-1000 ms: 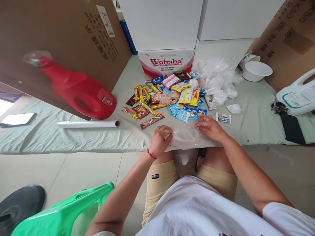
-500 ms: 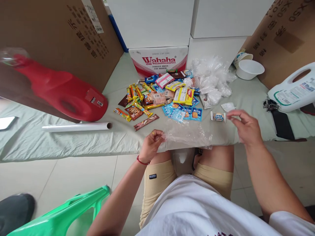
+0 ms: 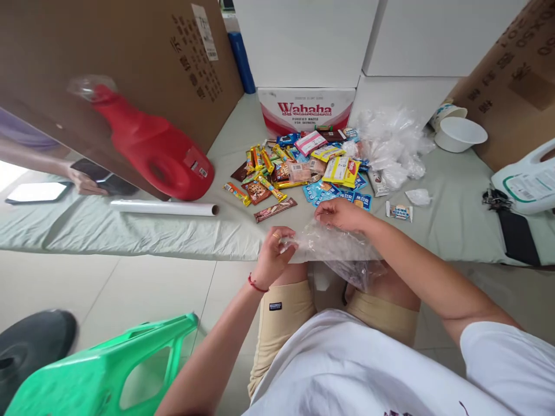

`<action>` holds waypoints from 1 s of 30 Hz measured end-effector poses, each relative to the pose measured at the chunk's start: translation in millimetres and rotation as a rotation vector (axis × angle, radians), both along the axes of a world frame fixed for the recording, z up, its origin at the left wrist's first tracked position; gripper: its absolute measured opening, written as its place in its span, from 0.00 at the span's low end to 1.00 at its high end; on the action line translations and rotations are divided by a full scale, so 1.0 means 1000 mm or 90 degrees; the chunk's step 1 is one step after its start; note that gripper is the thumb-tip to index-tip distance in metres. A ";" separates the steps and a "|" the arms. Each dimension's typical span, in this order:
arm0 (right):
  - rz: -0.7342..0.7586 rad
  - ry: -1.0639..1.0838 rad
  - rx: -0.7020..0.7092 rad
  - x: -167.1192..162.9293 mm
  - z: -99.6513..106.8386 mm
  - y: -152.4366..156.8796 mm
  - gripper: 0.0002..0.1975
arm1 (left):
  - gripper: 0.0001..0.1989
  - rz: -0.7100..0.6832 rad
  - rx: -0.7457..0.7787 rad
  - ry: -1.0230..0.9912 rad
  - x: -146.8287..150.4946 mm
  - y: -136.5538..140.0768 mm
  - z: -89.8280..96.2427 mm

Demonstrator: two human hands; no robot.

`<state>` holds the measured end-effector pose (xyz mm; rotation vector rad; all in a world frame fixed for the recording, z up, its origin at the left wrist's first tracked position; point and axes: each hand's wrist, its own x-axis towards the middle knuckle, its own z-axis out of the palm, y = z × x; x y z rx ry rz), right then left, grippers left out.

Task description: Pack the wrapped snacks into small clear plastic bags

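Note:
A clear plastic bag (image 3: pixel 347 245) hangs between my hands over the table's front edge, its lower part above my lap. My left hand (image 3: pixel 277 248), fingers curled, holds the bag's left end. At the bag's upper edge, my right hand (image 3: pixel 340 215) has its fingers closed on the film. Just behind the hands lies a pile of packaged snacks, with a yellow packet (image 3: pixel 341 171) on top and blue packets (image 3: pixel 318 190) at its front. A brown chocolate wafer bar (image 3: pixel 275 210) lies in front of the pile. Right of my right forearm is a small wrapped snack (image 3: pixel 399 212).
A red jug (image 3: pixel 162 153) and a white roll (image 3: pixel 165 209) are at left. Bunched plastic bags (image 3: pixel 392 144), a white bowl (image 3: pixel 460 134), a white bottle (image 3: pixel 529 179) and a phone (image 3: pixel 518 237) are at right. Another person's hand (image 3: pixel 89 182) shows far left. A green stool (image 3: pixel 104 370) stands below.
My right hand has moved left from beside the small wrapped snack to the bag. The bag's lower part now hangs further down. The view has shifted, and another person's hand has appeared at far left.

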<state>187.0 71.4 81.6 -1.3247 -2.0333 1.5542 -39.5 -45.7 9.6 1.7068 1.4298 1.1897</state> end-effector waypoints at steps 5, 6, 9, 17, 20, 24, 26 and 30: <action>-0.045 -0.010 -0.057 -0.022 0.000 0.000 0.03 | 0.30 0.065 0.261 0.320 0.002 -0.014 0.002; -0.031 -0.014 -0.043 -0.025 0.002 0.000 0.03 | 0.30 0.043 0.288 0.353 0.005 -0.015 0.004; 0.003 -0.004 -0.023 -0.030 0.005 0.002 0.06 | 0.31 -0.003 0.300 0.379 0.014 -0.010 0.011; -0.031 0.142 -0.134 -0.023 -0.012 0.010 0.20 | 0.17 -0.047 0.120 0.211 0.024 0.013 0.001; -0.086 0.178 -0.150 -0.018 -0.017 0.013 0.24 | 0.12 -0.074 0.084 0.133 0.020 0.004 -0.006; -0.099 0.183 -0.154 -0.011 -0.013 0.021 0.26 | 0.04 -0.045 -0.005 -0.018 0.015 -0.021 -0.009; -0.081 0.202 -0.171 -0.012 -0.008 0.019 0.26 | 0.12 0.032 -0.151 -0.196 0.019 -0.029 -0.002; -0.049 0.269 -0.168 -0.022 0.000 -0.004 0.24 | 0.33 -0.036 -0.542 -0.673 0.037 -0.025 0.022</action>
